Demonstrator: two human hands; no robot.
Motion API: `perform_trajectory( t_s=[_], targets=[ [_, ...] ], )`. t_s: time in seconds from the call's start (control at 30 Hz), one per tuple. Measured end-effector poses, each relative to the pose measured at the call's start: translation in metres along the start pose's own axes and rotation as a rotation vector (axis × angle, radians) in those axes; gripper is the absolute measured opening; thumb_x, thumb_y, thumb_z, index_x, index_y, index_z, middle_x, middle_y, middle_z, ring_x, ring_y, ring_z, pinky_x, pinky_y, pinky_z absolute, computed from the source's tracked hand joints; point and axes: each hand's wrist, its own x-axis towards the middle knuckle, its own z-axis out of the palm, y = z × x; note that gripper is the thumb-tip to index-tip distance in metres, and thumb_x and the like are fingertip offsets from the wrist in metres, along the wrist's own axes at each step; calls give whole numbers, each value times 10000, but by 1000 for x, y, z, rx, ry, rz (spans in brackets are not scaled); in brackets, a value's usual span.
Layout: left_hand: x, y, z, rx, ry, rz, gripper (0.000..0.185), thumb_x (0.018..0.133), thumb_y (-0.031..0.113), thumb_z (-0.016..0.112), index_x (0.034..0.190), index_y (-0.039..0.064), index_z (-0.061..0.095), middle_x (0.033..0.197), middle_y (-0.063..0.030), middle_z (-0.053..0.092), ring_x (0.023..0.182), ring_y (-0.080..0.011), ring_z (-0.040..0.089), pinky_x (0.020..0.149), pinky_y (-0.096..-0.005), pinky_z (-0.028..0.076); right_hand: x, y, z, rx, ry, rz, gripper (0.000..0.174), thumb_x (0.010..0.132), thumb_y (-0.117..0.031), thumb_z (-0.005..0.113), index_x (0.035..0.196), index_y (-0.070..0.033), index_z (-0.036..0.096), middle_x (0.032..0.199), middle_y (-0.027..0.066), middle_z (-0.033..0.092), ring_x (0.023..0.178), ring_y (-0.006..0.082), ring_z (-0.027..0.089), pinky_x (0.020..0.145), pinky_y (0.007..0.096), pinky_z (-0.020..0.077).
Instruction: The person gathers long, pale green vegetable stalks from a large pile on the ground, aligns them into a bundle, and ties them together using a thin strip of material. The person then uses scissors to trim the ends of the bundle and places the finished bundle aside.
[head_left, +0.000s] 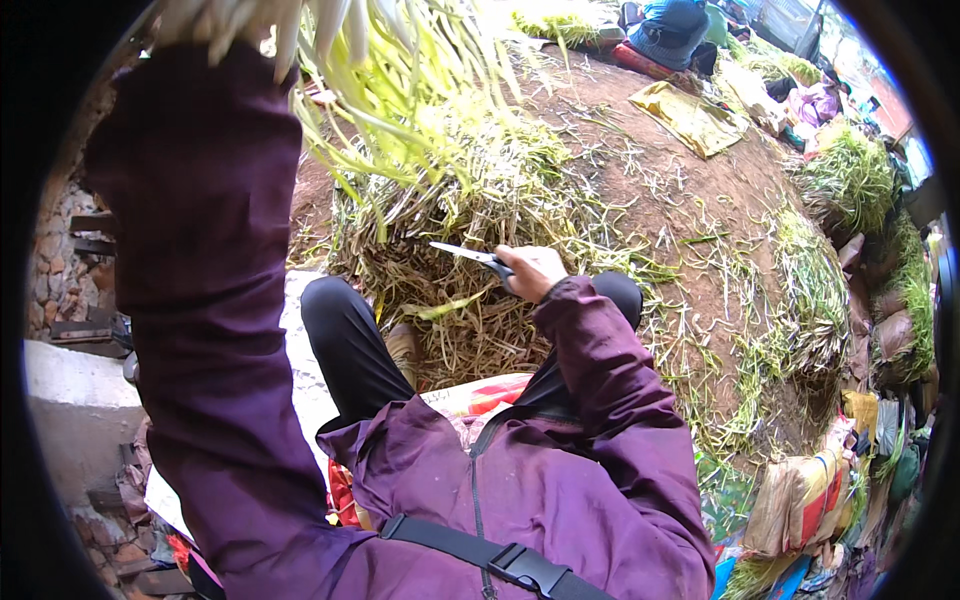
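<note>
My right hand (534, 271) grips a pair of scissors (466, 255) by the dark handles, with the metal blades pointing left over my lap. Raised at the upper left, my left arm ends in a bunch of long green leaves with white stalks (397, 82). The stalks cover most of that hand, and their tips are blurred. Below the bunch, a heap of green and dry straw-coloured leaves (465, 202) rises in front of my knees. Loose trimmings (487, 337) lie between my legs.
Brown soil (720, 247) strewn with leaf scraps stretches to the right. A yellow sack (688, 116) lies flat there. More leaf piles (847, 176) and stuffed sacks (799, 495) line the right side. A seated person in blue (670, 34) is at the back. A pale ledge (82, 412) stands left.
</note>
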Motion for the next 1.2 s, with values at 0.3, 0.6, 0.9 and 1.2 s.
perform_trajectory(
  t_s=[0.3, 0.6, 0.9, 1.2],
  targets=[
    [-50, -34, -107, 1771, -235, -691, 286, 812, 212, 640, 1025, 22, 616, 859, -112, 669, 731, -222, 650, 676, -354, 536, -77, 57, -115, -18, 71, 586, 310, 795, -176, 607, 1104, -162, 585, 816, 142, 670, 730, 322, 658, 644, 422, 503],
    [-30, -4, -195, 2836, -253, -1317, 265, 899, 197, 463, 1056, 70, 635, 1006, -175, 664, 924, -316, 654, 783, -412, 527, -142, 105, -124, -115, 166, 758, 451, 727, -113, 585, 1177, -134, 575, 984, 182, 667, 926, 338, 646, 803, 414, 499],
    [-27, 31, -205, 2932, -80, -1273, 318, 813, 167, 601, 1090, 35, 519, 974, -171, 644, 937, -314, 636, 760, -414, 518, -115, 102, -100, 320, 290, 540, 508, 714, 57, 574, 1207, -70, 578, 820, 120, 638, 740, 183, 633, 689, 317, 503],
    [-41, 53, -185, 2861, 43, -1096, 307, 816, 164, 595, 1087, 38, 524, 970, -171, 645, 932, -315, 637, 759, -413, 517, -85, 68, -115, 492, 173, 394, 516, 713, 52, 580, 1221, -28, 535, 1034, 162, 626, 990, 270, 628, 878, 328, 483]
  ],
)
